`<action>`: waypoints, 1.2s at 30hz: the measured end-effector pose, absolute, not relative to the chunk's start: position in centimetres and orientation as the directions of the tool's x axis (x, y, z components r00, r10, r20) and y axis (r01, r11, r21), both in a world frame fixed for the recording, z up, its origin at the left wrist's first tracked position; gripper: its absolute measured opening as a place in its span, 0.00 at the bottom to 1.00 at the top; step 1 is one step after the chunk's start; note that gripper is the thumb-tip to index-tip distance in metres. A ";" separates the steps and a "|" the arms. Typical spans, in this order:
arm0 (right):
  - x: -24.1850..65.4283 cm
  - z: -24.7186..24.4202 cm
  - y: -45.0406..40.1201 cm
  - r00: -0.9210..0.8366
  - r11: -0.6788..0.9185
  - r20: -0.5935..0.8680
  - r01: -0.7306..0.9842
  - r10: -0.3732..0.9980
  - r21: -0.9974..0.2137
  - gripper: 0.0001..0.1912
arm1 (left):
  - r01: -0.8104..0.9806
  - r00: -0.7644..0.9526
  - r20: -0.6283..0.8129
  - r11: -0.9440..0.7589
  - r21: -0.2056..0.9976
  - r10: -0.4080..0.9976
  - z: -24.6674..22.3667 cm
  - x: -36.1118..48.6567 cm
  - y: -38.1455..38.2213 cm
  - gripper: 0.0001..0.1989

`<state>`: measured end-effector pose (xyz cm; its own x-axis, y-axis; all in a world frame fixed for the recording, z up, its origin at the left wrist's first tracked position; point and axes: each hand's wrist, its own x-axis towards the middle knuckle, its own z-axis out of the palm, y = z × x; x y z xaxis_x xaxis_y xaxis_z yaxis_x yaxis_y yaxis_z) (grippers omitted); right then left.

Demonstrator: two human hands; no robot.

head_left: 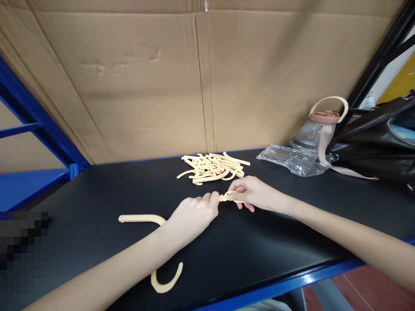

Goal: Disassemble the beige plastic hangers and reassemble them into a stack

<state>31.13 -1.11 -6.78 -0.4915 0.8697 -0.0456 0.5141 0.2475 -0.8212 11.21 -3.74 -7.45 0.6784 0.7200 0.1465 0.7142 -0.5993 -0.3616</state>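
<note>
fingers of both hands [199,209] [249,192] pinched nearly closed on small cream pieces [227,197], tips almost meeting

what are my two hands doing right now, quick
Left hand: closed on a small cream piece
Right hand: fingers pinching a curved cream piece, close beside the left

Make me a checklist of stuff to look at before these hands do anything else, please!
1. Left hand holding a pale bit: ok.
2. Right hand holding a curvy piece: ok.
3. Those two joined tightly: cannot tell, hands hide too much.
4. Curvy shape nearby fully showing: not ok, left forearm covers some.
5. Pile neatly lined up: not ok, jumbled.
6. Crinkly clear plastic away from both hands: ok.
</note>
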 end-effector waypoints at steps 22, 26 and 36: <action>32.4 -5.7 -0.6 -0.391 0.356 0.235 0.276 0.890 -0.893 0.23 | 0.438 0.350 0.160 -0.312 0.843 0.923 -3.0 9.5 -3.5 0.11; 30.9 -6.0 -2.4 -0.604 0.313 0.092 0.271 0.791 -0.910 0.19 | 0.293 0.325 0.073 -0.174 0.940 0.943 -3.2 10.0 -3.6 0.09; 31.7 -3.8 -2.8 -0.603 -0.064 0.083 -0.218 0.793 -0.974 0.31 | 0.256 0.388 -0.142 0.042 0.966 0.910 -3.4 9.7 -3.4 0.14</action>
